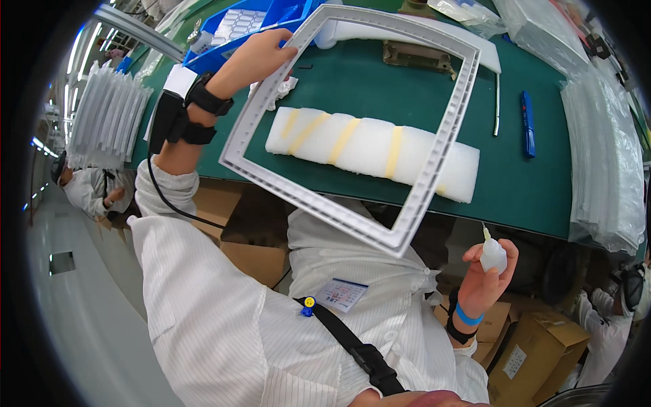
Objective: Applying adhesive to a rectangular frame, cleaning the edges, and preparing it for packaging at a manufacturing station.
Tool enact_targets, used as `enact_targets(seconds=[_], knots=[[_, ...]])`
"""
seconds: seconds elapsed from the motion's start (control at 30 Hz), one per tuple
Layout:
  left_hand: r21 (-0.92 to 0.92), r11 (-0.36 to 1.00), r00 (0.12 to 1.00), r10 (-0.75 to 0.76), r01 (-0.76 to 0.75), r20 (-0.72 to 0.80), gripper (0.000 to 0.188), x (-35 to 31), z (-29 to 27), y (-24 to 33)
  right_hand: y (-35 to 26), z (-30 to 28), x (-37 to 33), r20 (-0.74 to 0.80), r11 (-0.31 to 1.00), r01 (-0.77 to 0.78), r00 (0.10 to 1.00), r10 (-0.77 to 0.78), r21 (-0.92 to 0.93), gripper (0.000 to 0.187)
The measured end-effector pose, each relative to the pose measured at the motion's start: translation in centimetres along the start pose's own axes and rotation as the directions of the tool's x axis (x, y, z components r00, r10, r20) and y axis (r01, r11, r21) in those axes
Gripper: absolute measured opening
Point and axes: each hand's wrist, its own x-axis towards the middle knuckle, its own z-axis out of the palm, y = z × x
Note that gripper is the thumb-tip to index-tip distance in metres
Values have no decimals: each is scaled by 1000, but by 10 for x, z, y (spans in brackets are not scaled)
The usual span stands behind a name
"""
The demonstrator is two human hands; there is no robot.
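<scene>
My left hand (261,57) grips one side of a white rectangular plastic frame (319,209), which is held tilted above the bench with its near corner past the edge. Through the frame's opening shows a white foam block (366,142) wrapped with yellowish tape strips, lying on the green bench top. Off the bench's near edge, on the right, my right hand (483,281) is closed around a small white squeeze bottle (494,256) with a thin nozzle pointing up. The bottle is apart from the frame.
A blue bin (288,13) holding white parts stands at the back left. Bagged stacks of white parts (603,156) line the right, with a blue marker (527,125) beside them. More white parts (108,115) stand at far left. Cardboard boxes (542,349) sit below the bench.
</scene>
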Motion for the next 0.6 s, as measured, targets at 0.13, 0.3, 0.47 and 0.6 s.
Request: enact_targets(seconds=[0.13,0.3,0.47,0.6], knots=[[-50,998,994,46,-41,95,38,8,-10,2,-1,-5,2,20,1000,7,1000,-7,23,60],[-17,893,883,447,-449,143,42,65,15,9,-2,0,-6,3,999,44,999,-44,0,62],[115,776,765,565,-620,310,42,105,29,48,-2,12,-12,40,997,47,998,-49,55,60],[117,642,642,700,-757,312,41,145,52,57,-2,15,-14,19,997,47,999,-49,69,60]])
